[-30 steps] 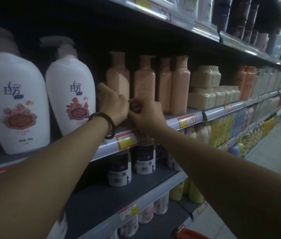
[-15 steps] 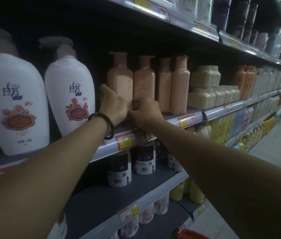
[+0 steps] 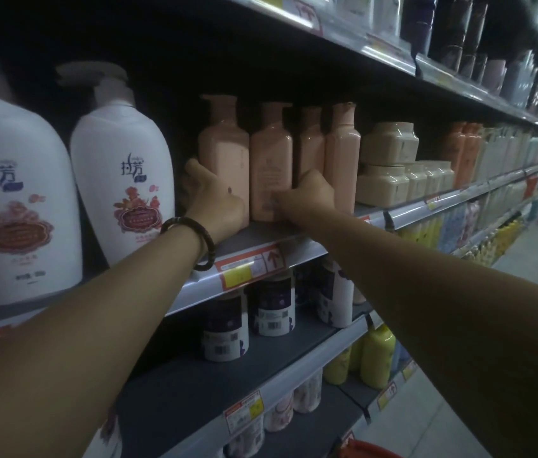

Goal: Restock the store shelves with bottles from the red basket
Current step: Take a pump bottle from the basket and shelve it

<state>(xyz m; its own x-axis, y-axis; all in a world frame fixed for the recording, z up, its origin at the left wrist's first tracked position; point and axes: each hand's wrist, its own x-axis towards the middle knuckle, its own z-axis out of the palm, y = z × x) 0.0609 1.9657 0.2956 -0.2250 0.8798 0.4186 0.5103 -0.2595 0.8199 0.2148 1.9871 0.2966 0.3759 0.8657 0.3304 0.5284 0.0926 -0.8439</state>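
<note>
Just behind the shelf's (image 3: 254,234) front edge, the left grip (image 3: 216,201) wraps the base of the leftmost pink bottle (image 3: 224,157), and the right grip (image 3: 307,196) pinches the second pink bottle (image 3: 271,163) low down. Both stand upright in the row, so this placement looks nearly done. Most fingertips are hidden. The red basket (image 3: 370,452) is cut off at the frame's bottom, its contents unseen.

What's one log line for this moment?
left grip: holds leftmost pink plastic bottle | right grip: holds second pink plastic bottle | both upright on grey metal shelf
</note>
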